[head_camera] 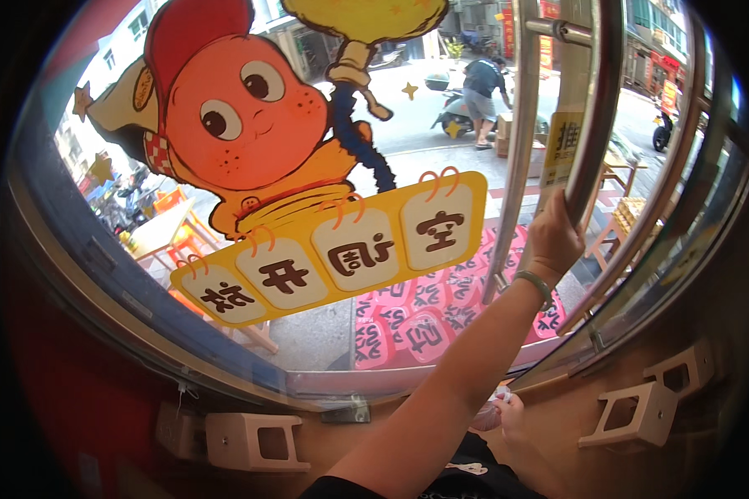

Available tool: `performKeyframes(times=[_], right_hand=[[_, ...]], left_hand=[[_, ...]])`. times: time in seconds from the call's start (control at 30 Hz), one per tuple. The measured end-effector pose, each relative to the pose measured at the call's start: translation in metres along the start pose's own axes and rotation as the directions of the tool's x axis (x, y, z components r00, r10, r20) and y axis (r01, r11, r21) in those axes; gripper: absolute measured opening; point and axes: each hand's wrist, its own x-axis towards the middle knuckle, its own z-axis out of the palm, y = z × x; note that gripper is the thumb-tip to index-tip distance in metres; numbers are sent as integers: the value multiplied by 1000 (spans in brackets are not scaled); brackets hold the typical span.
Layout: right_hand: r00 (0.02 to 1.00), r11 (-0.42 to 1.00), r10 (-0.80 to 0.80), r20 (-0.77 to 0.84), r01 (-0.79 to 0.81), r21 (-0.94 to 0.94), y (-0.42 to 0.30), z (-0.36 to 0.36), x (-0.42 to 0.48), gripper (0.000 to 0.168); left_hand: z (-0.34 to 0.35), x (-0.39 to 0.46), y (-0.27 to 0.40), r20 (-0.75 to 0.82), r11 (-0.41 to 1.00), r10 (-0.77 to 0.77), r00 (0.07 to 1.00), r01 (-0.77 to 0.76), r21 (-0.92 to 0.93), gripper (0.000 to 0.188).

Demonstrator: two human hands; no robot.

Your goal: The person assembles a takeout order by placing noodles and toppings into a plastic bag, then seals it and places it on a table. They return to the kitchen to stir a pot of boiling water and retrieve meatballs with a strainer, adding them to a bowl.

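My left hand [552, 240], with a green bangle on its wrist, reaches across to the right. It grips the lower part of a vertical metal door handle [593, 112] on a glass door. Down near my body, my right hand [510, 413] holds a small plastic bag [488, 416] whose contents I cannot make out; my left forearm covers part of it. A yellow push sticker [562, 146] sits on the glass beside the handle. To the left, a large cartoon decal [243, 118] and a yellow sign decal [331, 249] cover much of the door.
A pink patterned mat [421, 327] lies outside the door. Plastic stools stand indoors at left [253, 441] and right [630, 415]. Out on the street, a person [482, 93] bends by a scooter [455, 118] and cardboard boxes [504, 134]. A wooden table [162, 234] stands outside at left.
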Motion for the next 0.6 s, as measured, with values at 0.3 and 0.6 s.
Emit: performKeyframes(times=[0.3,0.6], right_hand=[[987,964,-140,-82,154,216,12,11,88,9],[947,979,-36,-319,97,178,98,-50,136,21]], left_hand=[[19,19,-65,-20,986,164,986,-165,-11,57],[13,23,-152,22,950,141,990,-142,278,52]])
